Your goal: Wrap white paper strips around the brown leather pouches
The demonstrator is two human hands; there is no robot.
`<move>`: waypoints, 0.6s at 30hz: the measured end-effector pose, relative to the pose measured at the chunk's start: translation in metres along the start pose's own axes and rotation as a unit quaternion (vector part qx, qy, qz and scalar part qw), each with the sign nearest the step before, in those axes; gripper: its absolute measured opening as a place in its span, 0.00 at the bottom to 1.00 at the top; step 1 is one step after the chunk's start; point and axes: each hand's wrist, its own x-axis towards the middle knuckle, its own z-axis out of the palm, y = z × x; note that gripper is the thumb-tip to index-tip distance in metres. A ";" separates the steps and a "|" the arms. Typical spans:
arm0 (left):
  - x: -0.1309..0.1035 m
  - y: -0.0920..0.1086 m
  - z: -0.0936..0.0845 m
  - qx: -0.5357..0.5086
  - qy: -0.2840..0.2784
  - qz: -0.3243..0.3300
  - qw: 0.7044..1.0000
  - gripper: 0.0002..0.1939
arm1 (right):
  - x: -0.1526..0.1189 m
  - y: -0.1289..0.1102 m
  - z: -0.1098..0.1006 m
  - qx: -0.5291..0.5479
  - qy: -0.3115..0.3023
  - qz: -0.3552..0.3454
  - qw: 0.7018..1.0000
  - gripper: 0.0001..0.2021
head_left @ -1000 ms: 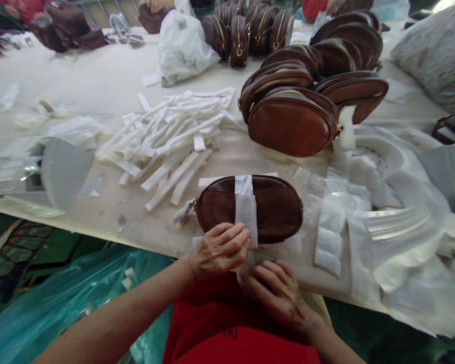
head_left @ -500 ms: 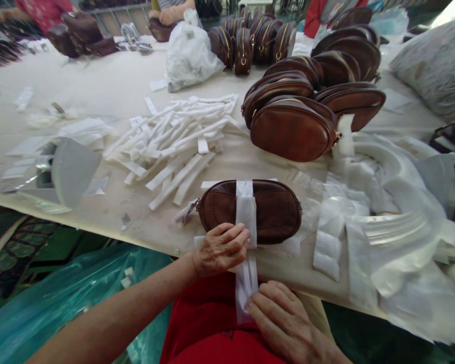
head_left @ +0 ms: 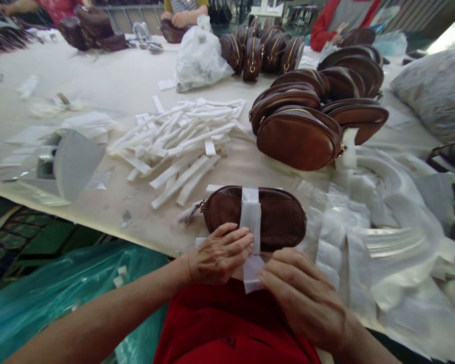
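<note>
Brown leather pouch [head_left: 280, 217] at near counter [head_left: 109, 86] edge, white strip [head_left: 251, 222] banded across it | left hand [head_left: 220, 255] fingers closed, pinning strip to pouch | right hand [head_left: 303, 298] pinches strip's loose tail just below | risk: uneven pull skews or slackens band; pouch may slide off edge.

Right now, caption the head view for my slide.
Left hand pins a white strip across a brown pouch; right hand holds its end.
</note>
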 end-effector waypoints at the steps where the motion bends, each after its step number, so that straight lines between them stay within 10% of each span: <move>1: 0.000 0.001 -0.001 -0.023 -0.002 -0.015 1.000 0.17 | 0.006 0.009 0.002 0.005 0.008 -0.001 1.000 0.09; 9: 0.001 0.005 0.000 -0.115 0.086 -0.088 0.986 0.21 | 0.032 0.066 0.033 0.007 0.047 0.101 0.994 0.06; 18: 0.000 0.005 0.002 -0.092 0.079 -0.116 0.986 0.23 | 0.026 0.077 0.057 -0.130 0.015 0.222 0.966 0.11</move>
